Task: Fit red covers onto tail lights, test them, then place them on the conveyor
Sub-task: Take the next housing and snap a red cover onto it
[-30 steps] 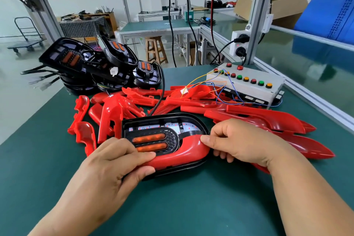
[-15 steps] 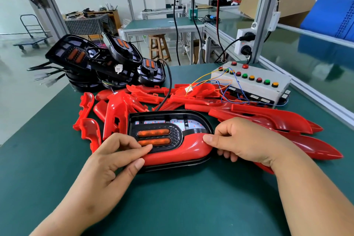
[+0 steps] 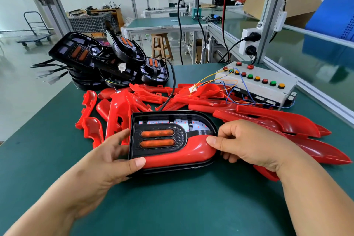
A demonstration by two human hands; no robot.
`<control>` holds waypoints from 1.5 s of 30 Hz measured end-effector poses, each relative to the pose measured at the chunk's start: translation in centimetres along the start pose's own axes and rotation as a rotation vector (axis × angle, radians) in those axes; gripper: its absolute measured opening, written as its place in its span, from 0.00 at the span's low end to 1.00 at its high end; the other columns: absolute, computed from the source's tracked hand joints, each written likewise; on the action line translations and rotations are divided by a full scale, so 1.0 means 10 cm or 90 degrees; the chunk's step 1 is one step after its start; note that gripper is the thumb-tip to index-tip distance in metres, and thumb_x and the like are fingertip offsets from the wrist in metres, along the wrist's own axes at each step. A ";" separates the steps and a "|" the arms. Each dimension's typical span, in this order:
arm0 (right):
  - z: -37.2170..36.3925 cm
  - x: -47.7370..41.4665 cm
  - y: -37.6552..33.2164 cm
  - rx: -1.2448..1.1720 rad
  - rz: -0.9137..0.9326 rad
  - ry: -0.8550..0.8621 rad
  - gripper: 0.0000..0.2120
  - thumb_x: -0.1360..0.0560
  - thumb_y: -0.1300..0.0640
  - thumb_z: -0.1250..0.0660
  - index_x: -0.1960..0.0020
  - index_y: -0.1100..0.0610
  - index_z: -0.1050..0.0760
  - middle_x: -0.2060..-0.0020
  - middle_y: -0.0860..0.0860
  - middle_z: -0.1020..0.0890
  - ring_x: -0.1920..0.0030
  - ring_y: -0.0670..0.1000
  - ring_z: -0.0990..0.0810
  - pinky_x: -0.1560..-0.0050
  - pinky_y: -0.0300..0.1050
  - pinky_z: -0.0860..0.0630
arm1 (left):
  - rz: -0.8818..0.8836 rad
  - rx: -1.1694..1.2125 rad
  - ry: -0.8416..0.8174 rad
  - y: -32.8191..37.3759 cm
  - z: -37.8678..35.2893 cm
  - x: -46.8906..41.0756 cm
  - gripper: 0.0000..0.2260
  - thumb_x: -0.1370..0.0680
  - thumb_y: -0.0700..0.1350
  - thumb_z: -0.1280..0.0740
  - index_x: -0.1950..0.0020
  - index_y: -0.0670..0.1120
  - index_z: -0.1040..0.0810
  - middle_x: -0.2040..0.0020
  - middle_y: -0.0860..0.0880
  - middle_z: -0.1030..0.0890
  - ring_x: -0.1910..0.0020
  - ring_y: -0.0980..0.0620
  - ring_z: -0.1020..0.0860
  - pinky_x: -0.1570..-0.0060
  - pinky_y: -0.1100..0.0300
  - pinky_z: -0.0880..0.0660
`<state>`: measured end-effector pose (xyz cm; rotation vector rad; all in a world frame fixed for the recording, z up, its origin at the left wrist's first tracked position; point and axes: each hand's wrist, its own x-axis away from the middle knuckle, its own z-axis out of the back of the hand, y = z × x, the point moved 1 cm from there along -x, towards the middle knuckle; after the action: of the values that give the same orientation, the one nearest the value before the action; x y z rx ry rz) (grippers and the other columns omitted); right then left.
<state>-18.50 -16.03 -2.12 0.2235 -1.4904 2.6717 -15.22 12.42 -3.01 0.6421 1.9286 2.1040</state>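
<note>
Here, the fingers (image 3: 138, 163) of the left hand (image 3: 107, 161) curl round the left end of a black tail light (image 3: 159, 138), with the thumb pressing the near edge of its red cover (image 3: 180, 154). The right hand (image 3: 247, 143) grips the cover's rounded right end, thumb on top and the other fingers bent against the housing. The cover sits over the near part of the light only; the far part shows a pale circuit board. The light rests on the green tabletop (image 3: 172, 207), between the two hands.

The likeliest fault is an uneven fit. If one end is pushed home before the other, a clip could bend or a gap could remain along the seam. The glossy plastic could also let a thumb slip.

Just behind lies a heap of loose red covers (image 3: 268, 120), close against the light. A black cable (image 3: 173, 86) runs up through this heap. Lifting the light toward the button-topped test box (image 3: 256, 84) could snag the cable and drag covers about. Uncovered tail lights (image 3: 107, 63) are stacked at the far left corner.
</note>
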 end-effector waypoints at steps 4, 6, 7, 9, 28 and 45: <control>0.01 0.00 -0.04 -0.099 0.030 0.058 0.20 0.39 0.39 0.26 0.67 0.53 0.32 0.74 0.46 0.25 0.72 0.44 0.25 0.71 0.36 0.29 | -0.015 0.063 -0.068 0.07 0.01 -0.03 0.24 0.36 0.46 0.21 0.40 0.53 0.18 0.39 0.47 0.18 0.42 0.47 0.19 0.49 0.57 0.20; 0.02 -0.02 -0.04 -0.232 0.026 0.088 0.25 0.46 0.42 0.24 0.60 0.55 0.31 0.72 0.48 0.25 0.74 0.45 0.27 0.74 0.37 0.30 | -0.039 0.091 -0.071 0.15 0.04 -0.07 0.32 0.42 0.47 0.17 0.39 0.51 0.19 0.39 0.44 0.18 0.42 0.45 0.19 0.51 0.59 0.20; 0.02 -0.03 -0.03 -0.304 0.011 0.087 0.27 0.48 0.44 0.22 0.57 0.56 0.28 0.70 0.50 0.25 0.74 0.45 0.28 0.75 0.37 0.31 | -0.045 0.107 -0.069 0.19 0.06 -0.11 0.33 0.43 0.46 0.16 0.38 0.50 0.19 0.39 0.42 0.18 0.41 0.43 0.19 0.51 0.59 0.20; 0.01 -0.05 -0.04 -0.400 -0.016 0.056 0.23 0.49 0.47 0.22 0.57 0.55 0.20 0.68 0.51 0.24 0.74 0.45 0.29 0.75 0.36 0.32 | -0.042 0.137 -0.081 0.30 0.10 -0.23 0.32 0.37 0.37 0.20 0.35 0.50 0.23 0.40 0.39 0.19 0.42 0.41 0.19 0.50 0.58 0.20; -0.06 -0.11 -0.05 -0.541 -0.006 -0.006 0.17 0.36 0.52 0.30 0.50 0.60 0.21 0.58 0.58 0.14 0.61 0.52 0.15 0.64 0.41 0.20 | -0.026 0.121 -0.112 0.19 0.09 -0.49 0.33 0.44 0.53 0.16 0.40 0.50 0.18 0.40 0.44 0.18 0.43 0.50 0.18 0.53 0.61 0.20; 0.03 -0.08 -0.04 -0.557 0.013 0.026 0.17 0.34 0.54 0.32 0.49 0.60 0.20 0.56 0.59 0.15 0.61 0.52 0.16 0.64 0.42 0.20 | -0.086 0.131 -0.210 0.22 0.09 -0.46 0.26 0.32 0.41 0.25 0.34 0.49 0.22 0.34 0.44 0.21 0.36 0.49 0.23 0.43 0.61 0.24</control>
<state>-17.60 -16.04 -1.72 0.0847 -2.4390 1.7639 -10.46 10.97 -1.55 0.8151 1.9492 1.6161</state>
